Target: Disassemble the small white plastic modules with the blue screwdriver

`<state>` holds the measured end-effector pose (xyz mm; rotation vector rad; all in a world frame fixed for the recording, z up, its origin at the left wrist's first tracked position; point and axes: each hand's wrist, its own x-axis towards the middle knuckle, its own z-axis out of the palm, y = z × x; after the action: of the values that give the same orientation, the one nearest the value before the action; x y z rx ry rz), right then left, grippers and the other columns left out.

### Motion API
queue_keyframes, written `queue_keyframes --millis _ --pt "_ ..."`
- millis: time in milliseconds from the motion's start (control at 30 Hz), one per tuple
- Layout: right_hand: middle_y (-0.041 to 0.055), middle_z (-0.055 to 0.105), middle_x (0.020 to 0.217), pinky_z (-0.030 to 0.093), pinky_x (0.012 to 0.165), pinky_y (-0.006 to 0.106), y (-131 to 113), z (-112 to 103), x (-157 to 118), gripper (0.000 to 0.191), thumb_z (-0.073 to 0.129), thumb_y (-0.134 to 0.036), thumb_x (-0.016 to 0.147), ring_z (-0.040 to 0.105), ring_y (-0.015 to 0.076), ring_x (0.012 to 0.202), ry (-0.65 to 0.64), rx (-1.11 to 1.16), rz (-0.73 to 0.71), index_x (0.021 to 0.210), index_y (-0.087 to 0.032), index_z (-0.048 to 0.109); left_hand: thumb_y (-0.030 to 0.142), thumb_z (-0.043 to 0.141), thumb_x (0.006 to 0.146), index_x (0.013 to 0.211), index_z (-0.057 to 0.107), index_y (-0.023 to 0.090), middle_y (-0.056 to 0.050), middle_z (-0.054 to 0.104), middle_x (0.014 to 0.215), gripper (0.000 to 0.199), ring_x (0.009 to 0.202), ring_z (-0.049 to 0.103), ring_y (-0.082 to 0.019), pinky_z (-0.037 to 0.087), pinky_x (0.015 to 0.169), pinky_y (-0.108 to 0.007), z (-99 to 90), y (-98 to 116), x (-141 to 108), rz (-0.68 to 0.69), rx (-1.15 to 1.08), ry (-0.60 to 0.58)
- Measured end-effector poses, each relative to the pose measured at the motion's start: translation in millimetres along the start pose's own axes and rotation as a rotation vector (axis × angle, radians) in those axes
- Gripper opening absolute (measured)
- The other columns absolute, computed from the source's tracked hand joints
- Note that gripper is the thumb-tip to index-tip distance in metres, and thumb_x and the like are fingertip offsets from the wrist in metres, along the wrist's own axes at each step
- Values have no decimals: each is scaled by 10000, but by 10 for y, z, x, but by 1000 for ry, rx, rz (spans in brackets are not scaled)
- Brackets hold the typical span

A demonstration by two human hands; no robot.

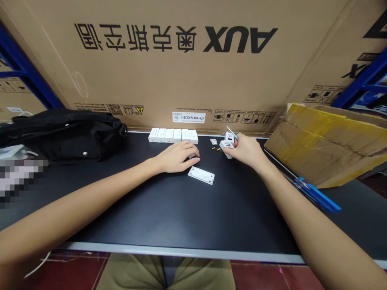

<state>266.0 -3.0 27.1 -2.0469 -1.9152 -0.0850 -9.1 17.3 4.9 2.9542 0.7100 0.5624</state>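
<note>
While the right hand [244, 150] clenches a small white plastic housing [226, 148] and what looks like a thin pale-blue screwdriver [232, 132] near the far edge of the black tabletop [181, 225], the left hand [177, 157] lies curled; can't tell if it's grasping anything. A flat white plastic plate [201, 175] sits just in front of it. Six white rectangular blocks [173, 135] line the far edge, tiny brass fittings [215, 148] just beside the housing. Step looks like screw work on the housing; needs driver tip seated, housing steady.
</note>
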Motion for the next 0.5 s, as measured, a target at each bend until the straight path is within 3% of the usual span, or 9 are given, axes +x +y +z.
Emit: queue_keyframes --millis 133,300,500 --pt "1 581 658 329 562 287 -132 -70 -48 348 673 -464 666 516 167 588 85 116 -48 698 -239 409 335 427 997 1067 631 203 -70 637 1195 253 1131 579 -213 458 1022 -383 13 -141 -192 -64 -38 26" --pt "-28 561 637 330 566 281 -282 23 -93 288 645 -416 704 495 146 568 -32 177 -258 693 -236 421 258 454 965 1104 601 215 -64 627 1199 207 1133 585 -200 493 1005 -366 50 -171 -246 -108 -57 55" --pt "-14 567 611 327 563 294 -195 151 -14 342 635 -473 725 509 166 564 -65 104 -243 643 -244 394 258 453 968 1160 581 220 -47 643 1238 234 1180 584 -201 490 1035 -365 32 -141 -258 -95 -63 50"
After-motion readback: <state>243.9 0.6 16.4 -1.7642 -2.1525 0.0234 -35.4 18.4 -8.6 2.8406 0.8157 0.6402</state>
